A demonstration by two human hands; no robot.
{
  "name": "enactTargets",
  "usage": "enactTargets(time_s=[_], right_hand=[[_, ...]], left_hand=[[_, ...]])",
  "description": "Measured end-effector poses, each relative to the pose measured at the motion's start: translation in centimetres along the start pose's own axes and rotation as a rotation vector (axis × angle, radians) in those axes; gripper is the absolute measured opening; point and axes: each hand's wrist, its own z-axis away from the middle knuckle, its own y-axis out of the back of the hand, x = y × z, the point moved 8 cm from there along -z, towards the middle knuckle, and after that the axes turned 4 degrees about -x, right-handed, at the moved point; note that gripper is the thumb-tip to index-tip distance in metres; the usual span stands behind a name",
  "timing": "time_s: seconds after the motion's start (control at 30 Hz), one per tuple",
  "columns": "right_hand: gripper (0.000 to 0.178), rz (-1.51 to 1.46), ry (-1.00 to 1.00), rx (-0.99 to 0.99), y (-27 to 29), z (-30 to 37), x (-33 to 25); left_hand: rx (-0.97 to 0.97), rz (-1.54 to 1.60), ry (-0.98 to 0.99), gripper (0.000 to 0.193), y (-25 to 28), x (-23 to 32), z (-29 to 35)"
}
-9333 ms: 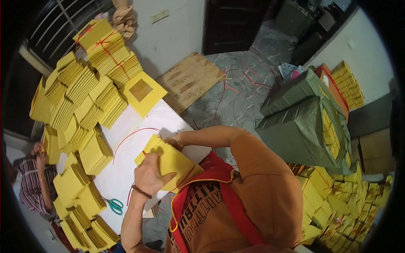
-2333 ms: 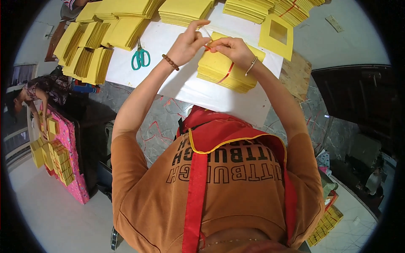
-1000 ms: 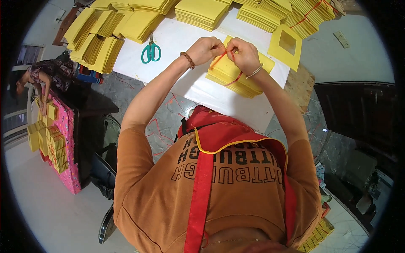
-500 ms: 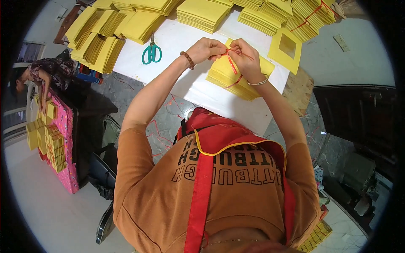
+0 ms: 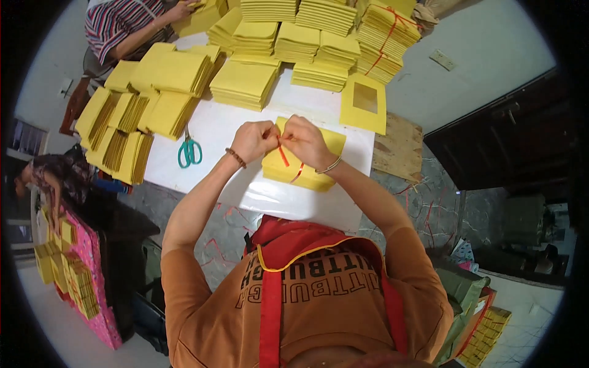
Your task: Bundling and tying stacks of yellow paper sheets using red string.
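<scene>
On the white table (image 5: 248,187), a stack of flat yellow paper pieces (image 5: 332,145) lies before me with a red ribbon (image 5: 297,173) around it. My left hand (image 5: 254,141) pinches the ribbon over the stack's left part. Close beside it, my right hand (image 5: 305,142) pinches the ribbon too, with its fingers bent. A short loose ribbon end hangs between the hands onto the top of the stack. The exact crossing of the ribbon is hidden by my fingertips. Scissors with teal handles (image 5: 189,153) lie to the left of my left hand.
Several yellow stacks (image 5: 243,83) cover the table's far and left sides. A yellow piece with a rectangular window (image 5: 363,116) lies at the right edge. One person in a striped sleeve (image 5: 116,27) handles yellow pieces at the far left; another bends over a pink-covered table (image 5: 101,288).
My view has tilted up, showing more of the table's far side and the striped-sleeved person. Both hands remain together at the ribbon, now closer to each other and lower over the stack.
</scene>
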Motion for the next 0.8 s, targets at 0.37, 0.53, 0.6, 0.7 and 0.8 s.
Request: enactTargets(time_s=[0.37,0.53,0.6,0.7,0.8], right_hand=[[0.018,0.154,0.058,-0.245,1.1,2.6,-0.4],[0.057,0.250,-0.051,-0.079,4.1,5.8,0.2],[0.071,0.304,-0.159,-0.014,4.3,8.0,0.6],[0.065,0.130,-0.270,0.226,3.8,11.1,1.2],[0.056,-0.569,-0.571,0.496,1.6,13.6,4.9]], left_hand=[[0.194,0.130,0.118,0.014,2.6,-6.5,1.0],[0.145,0.580,0.148,0.034,-1.4,-9.0,3.5],[0.147,0.795,0.200,0.048,-4.0,-9.2,4.0],[0.218,1.199,0.320,0.059,-8.4,-8.8,4.0],[0.124,1.372,0.233,0.064,-10.8,-6.3,3.5]])
